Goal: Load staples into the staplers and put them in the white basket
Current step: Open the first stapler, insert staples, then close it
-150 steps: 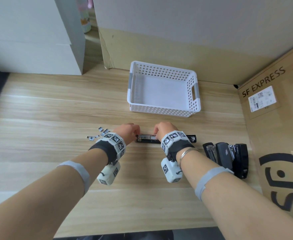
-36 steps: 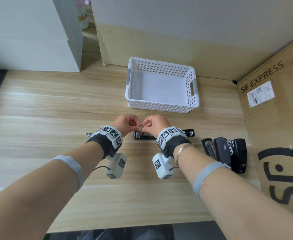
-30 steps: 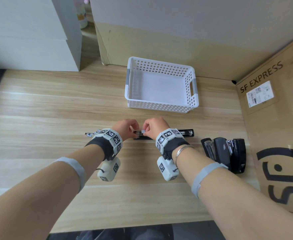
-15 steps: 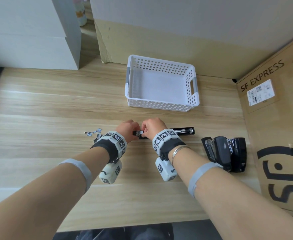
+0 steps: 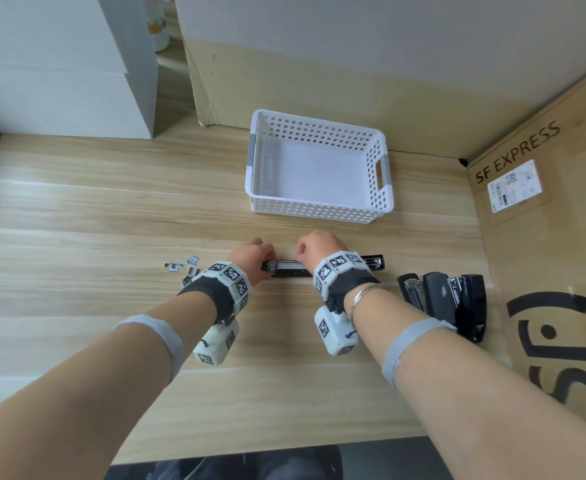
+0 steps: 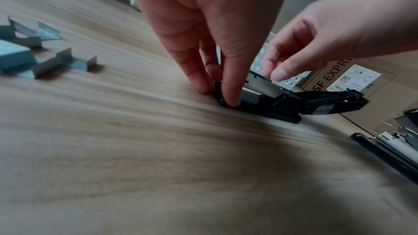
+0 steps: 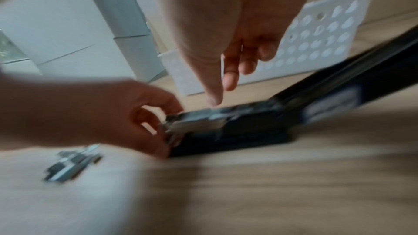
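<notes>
A black stapler [image 5: 286, 268] lies opened flat on the wooden table, its metal magazine facing up with a pale staple strip in it. My left hand [image 6: 217, 92] pinches the front end of the stapler [image 6: 282, 103] between thumb and fingers. My right hand [image 7: 224, 90] hovers just over the magazine with loosely curled fingers and its thumb pointing down, holding nothing. In the head view the left hand [image 5: 255, 254] and right hand [image 5: 314, 245] sit close together over the stapler. The white basket [image 5: 381, 188] stands behind them with nothing in it.
Several loose staple strips [image 5: 184, 268] lie left of my left wrist. Three more black staplers [image 5: 447, 303] lie in a cluster at the right, beside a cardboard SF EXPRESS box [image 5: 544, 237]. White boxes [image 5: 59, 64] stand at the back left.
Both hands came down from pinching a staple strip above the stapler. The strip now lies in the magazine, the right hand has let go and the left grips the stapler's front end.
</notes>
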{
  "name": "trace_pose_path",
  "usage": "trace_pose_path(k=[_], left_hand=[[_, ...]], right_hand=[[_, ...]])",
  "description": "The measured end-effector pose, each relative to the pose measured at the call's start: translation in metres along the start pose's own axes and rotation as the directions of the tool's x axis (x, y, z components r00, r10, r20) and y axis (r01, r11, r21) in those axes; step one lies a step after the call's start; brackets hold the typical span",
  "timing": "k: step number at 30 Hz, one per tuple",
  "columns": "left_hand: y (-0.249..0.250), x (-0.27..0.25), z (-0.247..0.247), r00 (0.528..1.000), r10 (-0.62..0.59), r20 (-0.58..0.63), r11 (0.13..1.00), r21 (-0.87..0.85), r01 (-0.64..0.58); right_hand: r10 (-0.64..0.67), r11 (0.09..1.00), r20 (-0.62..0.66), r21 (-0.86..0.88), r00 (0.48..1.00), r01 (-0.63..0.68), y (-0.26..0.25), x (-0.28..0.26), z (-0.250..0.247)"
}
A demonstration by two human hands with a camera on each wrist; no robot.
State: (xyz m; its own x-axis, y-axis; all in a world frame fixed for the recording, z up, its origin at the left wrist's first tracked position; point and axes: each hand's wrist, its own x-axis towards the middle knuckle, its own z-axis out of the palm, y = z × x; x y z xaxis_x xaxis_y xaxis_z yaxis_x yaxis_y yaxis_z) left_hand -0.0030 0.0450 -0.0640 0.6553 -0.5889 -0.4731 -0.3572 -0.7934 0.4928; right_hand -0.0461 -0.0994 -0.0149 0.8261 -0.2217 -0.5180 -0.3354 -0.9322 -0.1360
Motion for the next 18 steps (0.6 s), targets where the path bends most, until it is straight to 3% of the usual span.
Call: trace_pose_path(k=[2,6,9,12,18], left_hand=[[0.001,0.001,-0.003,1.000,-0.011,0.001,1.000,0.016,0.011],[0.002,0.004,-0.008,1.000,-0.022,0.003,1.000,0.018,0.022],[0.003,0.006,-0.009,1.000,-0.012,0.018,0.999,0.047,0.011],[0.004,0.008,-0.010,0.999,-0.012,0.035,0.996,0.085,0.009],[0.006,0.012,-0.013,0.999,-0.022,0.035,0.993,0.116,0.018]], right_hand=[[0.047,0.997,0.012,-0.060,0.999,-0.046,0.018,-0.002,-0.010],[0.148,0.969,0.222,-0.225,0.964,-0.097,0.054,-0.009,-0.021],[0.176,0.966,0.347,-0.243,0.921,-0.093,0.068,-0.016,-0.024],[0.170,0.965,0.254,-0.240,0.952,-0.108,0.077,-0.022,-0.028],[-0.045,0.961,0.165,-0.261,0.985,0.088,0.042,-0.024,-0.062]])
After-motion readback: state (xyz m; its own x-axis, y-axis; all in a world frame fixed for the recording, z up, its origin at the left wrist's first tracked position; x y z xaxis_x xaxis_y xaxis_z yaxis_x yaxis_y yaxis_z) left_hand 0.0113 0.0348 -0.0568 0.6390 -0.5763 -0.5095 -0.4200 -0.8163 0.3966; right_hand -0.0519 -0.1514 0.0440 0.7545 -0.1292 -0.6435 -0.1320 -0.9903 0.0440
